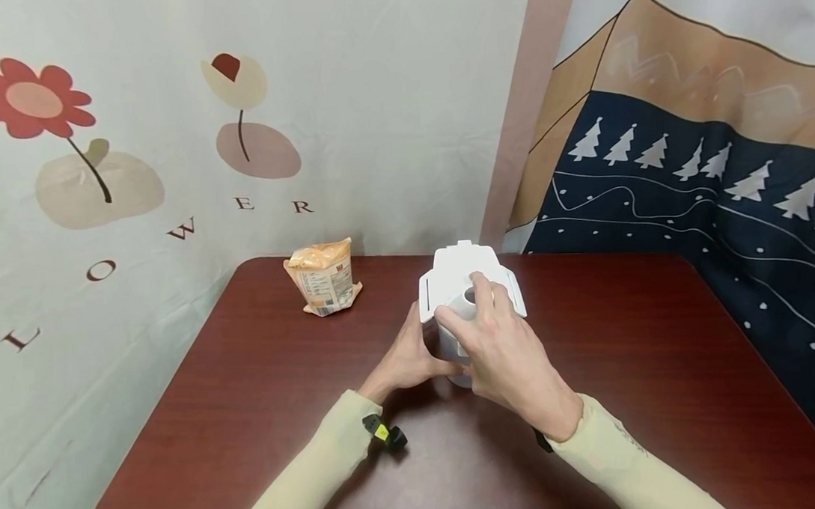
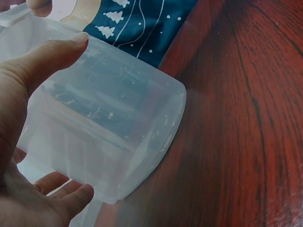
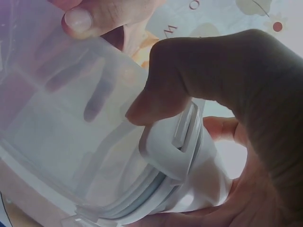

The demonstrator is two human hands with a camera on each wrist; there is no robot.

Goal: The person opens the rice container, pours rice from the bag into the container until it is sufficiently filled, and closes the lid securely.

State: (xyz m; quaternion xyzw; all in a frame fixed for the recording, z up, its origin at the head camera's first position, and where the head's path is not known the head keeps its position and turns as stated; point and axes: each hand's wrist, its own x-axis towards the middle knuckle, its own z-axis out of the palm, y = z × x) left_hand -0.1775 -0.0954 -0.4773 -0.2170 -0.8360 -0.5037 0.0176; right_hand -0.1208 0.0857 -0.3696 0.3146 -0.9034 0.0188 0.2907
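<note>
A translucent plastic container (image 2: 123, 104) with a white lid (image 1: 455, 266) stands near the middle of the table. On the lid are side latches and a raised round part with a dark opening. My left hand (image 1: 407, 357) grips the container's body from the left, its thumb across the near wall and its fingers showing through the plastic in the right wrist view. From above, my right hand (image 1: 512, 348) holds the lid's round part, fingers curled over the far side. Its thumb presses at the near latch (image 3: 165, 146) in the right wrist view.
A crumpled orange and white food bag (image 1: 328, 283) stands at the back left of the dark red wooden table (image 1: 251, 395). Behind the table hang a pale printed cloth (image 1: 389, 120) with flowers and a dark blue one (image 1: 648, 194) with trees.
</note>
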